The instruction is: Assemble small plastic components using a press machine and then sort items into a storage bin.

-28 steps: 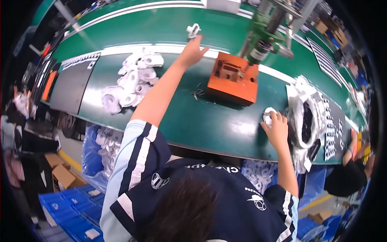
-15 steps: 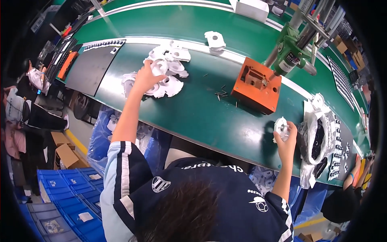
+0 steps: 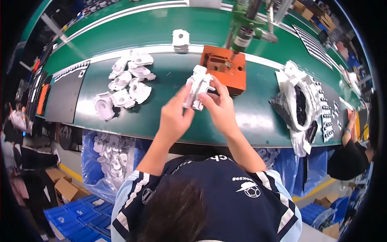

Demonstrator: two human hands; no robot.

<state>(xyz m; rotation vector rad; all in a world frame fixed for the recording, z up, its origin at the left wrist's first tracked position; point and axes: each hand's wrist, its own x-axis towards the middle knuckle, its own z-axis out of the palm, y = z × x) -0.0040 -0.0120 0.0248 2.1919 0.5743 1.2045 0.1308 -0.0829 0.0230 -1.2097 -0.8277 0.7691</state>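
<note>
Left hand (image 3: 174, 113) and right hand (image 3: 221, 108) hold white plastic parts (image 3: 197, 84) in a closed grip.

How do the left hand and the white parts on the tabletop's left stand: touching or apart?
Apart. The head view shows bare green tabletop between the left hand and those white parts.

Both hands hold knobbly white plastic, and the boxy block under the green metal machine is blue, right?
Not blue: the head view shows a boxy orange block under the green metal machine. The left hand and right hand do hold knobbly white plastic.
</note>
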